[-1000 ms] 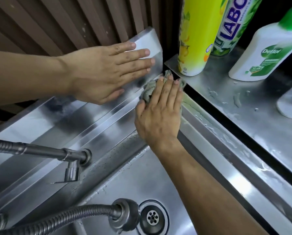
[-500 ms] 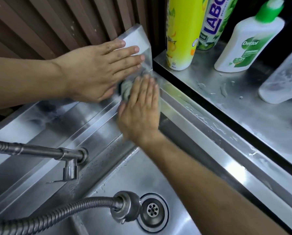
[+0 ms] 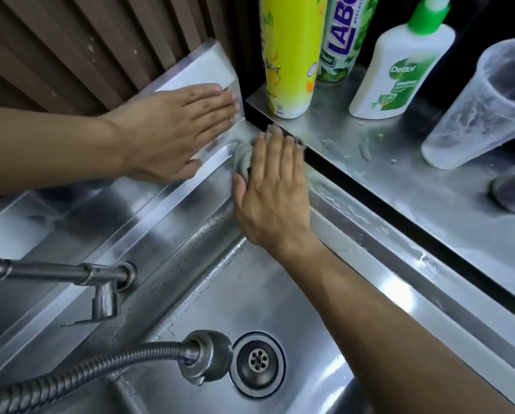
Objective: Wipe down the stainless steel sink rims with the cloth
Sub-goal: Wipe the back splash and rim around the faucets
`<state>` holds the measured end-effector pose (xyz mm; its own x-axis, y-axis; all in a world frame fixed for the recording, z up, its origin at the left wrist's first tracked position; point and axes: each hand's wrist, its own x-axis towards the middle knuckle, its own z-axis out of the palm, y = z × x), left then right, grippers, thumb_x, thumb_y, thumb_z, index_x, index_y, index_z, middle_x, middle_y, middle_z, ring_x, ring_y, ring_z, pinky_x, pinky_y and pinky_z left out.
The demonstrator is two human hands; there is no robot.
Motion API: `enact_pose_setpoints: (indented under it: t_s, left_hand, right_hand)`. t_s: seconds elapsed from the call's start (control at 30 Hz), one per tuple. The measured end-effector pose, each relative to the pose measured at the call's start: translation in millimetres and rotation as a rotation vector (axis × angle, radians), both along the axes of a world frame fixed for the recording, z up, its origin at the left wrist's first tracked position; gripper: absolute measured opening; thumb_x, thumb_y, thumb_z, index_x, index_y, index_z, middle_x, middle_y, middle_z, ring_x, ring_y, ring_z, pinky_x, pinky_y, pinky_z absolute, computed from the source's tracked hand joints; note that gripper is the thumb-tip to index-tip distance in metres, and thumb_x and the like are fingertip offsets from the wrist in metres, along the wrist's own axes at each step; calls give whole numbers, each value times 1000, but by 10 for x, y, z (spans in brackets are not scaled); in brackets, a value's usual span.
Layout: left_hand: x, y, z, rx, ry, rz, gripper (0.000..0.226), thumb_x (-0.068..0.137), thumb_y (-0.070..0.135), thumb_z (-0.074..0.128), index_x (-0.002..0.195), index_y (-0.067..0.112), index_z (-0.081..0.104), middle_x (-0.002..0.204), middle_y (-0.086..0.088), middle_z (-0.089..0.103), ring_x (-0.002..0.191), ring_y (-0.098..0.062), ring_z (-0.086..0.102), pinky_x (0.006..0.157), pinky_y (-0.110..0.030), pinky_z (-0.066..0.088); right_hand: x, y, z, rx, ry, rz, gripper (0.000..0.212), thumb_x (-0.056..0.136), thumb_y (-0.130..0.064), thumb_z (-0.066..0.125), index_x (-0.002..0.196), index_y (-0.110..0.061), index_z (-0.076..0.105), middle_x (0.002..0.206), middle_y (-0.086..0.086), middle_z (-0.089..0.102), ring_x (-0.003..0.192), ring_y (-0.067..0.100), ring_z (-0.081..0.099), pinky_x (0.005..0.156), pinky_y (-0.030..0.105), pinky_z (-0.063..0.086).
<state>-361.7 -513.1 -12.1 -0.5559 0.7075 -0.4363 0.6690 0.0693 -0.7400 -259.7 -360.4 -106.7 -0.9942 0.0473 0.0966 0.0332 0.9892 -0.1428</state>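
Note:
My right hand (image 3: 272,189) lies flat on a grey cloth (image 3: 243,156), pressing it into the far right corner of the stainless steel sink rim (image 3: 369,249). Only the cloth's left edge and a bit beyond my fingertips show. My left hand (image 3: 175,132) rests flat, fingers together, on the steel backsplash (image 3: 202,67) just left of the cloth, holding nothing. The back rim (image 3: 166,210) runs down to the left from the corner.
A wet steel counter (image 3: 429,186) at the right carries a yellow spray can (image 3: 289,55), a green-labelled can (image 3: 340,40), a white Dettol bottle (image 3: 399,70) and a clear plastic cup (image 3: 483,109). A tap (image 3: 101,282), a hose sprayer head (image 3: 205,354) and the drain (image 3: 257,363) sit below.
My right hand slid the cloth left along the rim, then back right into the corner. The left hand stayed on the backsplash. The view shifted, bringing the cup into sight.

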Motion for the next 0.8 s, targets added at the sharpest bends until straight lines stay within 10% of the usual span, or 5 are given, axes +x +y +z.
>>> enact_pose_setpoints:
  t_s: [0.33, 0.8]
  left_hand:
    - [-43, 219, -464, 377, -336, -9, 112, 91, 80, -7, 160, -8, -3, 167, -33, 4, 157, -43, 12, 128, -51, 11]
    - [22, 197, -853, 627, -514, -136, 81, 102, 43, 26, 161, -7, 4, 169, -29, 0, 158, -42, 4, 128, -54, 13]
  right_hand:
    - [413, 356, -36, -43, 40, -17, 69, 106, -37, 32, 160, 5, 21, 164, 33, 22, 153, 48, 22, 127, 55, 12]
    - [491, 419, 9, -140, 1, -113, 69, 109, -43, 26, 158, 6, 28, 165, 31, 22, 155, 45, 20, 127, 54, 14]
